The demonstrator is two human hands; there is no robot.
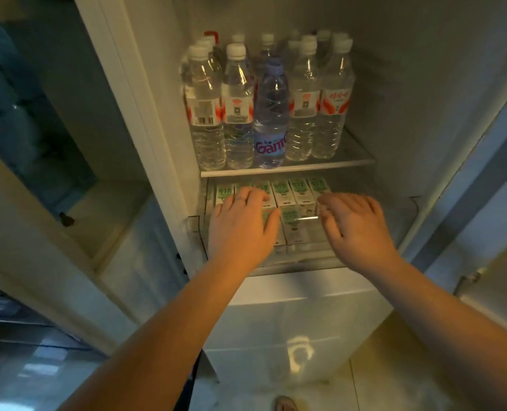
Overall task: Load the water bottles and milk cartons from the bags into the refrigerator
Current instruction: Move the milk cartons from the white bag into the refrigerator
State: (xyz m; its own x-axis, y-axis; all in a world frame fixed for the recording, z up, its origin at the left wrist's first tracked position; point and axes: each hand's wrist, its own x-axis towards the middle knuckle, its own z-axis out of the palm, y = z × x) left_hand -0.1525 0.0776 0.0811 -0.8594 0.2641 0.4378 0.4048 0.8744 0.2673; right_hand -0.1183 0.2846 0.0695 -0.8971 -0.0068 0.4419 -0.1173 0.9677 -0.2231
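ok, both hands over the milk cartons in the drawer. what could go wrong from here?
1. The water bottles stand packed to the front edge of the shelf, just above the hands; lifting the left hand or right hand could knock one off.
2. The milk cartons look stacked high in the drawer; the top ones might catch under the shelf if it is pushed in.
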